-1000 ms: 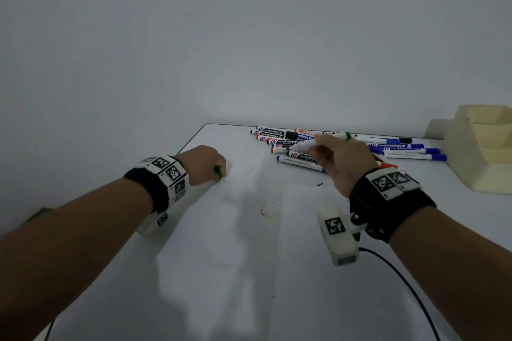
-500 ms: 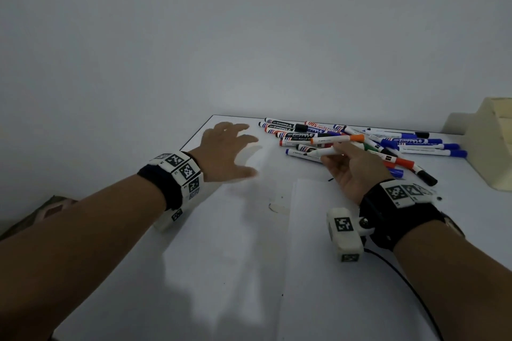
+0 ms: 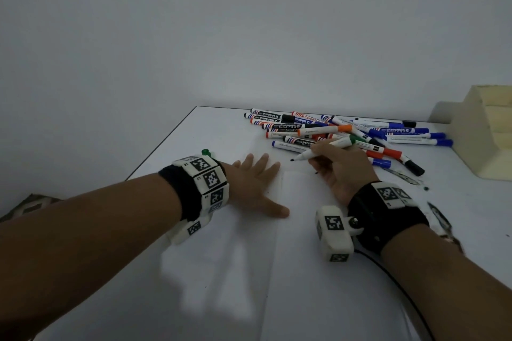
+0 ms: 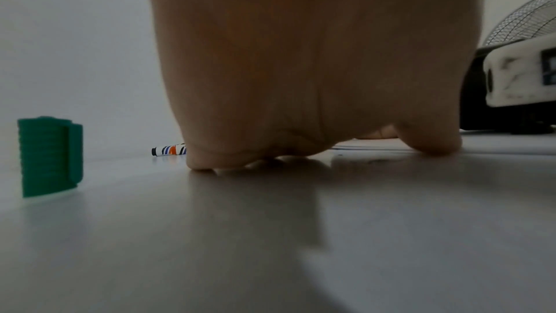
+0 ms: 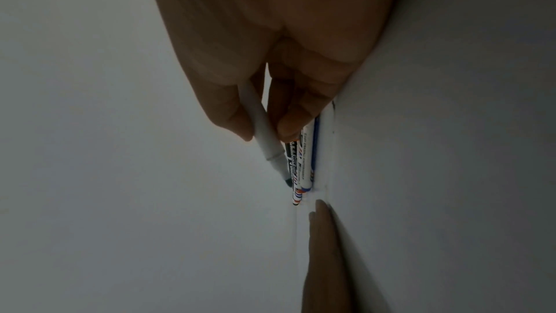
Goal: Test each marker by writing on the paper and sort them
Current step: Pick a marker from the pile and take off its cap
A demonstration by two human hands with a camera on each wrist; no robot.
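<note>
My right hand (image 3: pixel 336 166) grips an uncapped white marker with a green end (image 3: pixel 324 149), its tip pointing left just above the white paper (image 3: pixel 299 271). In the right wrist view the thumb and fingers pinch that marker (image 5: pixel 264 125) near its tip. My left hand (image 3: pixel 255 180) lies flat with fingers spread, pressing on the paper's left part. The green cap (image 3: pixel 206 152) stands upright on the table behind my left wrist, also seen as the green cap (image 4: pixel 49 156) in the left wrist view. A pile of markers (image 3: pixel 346 130) lies at the back of the table.
A cream stepped organizer (image 3: pixel 487 130) stands at the far right. The white table's (image 3: pixel 194 130) left edge runs diagonally beside my left arm, with the wall close behind. A black cable (image 3: pixel 401 285) trails from my right wrist. A fan grille (image 4: pixel 523 13) shows at the right.
My left hand let go of the green cap, opened and came down flat on the paper. My right hand turned the marker tip toward the paper and moved nearer.
</note>
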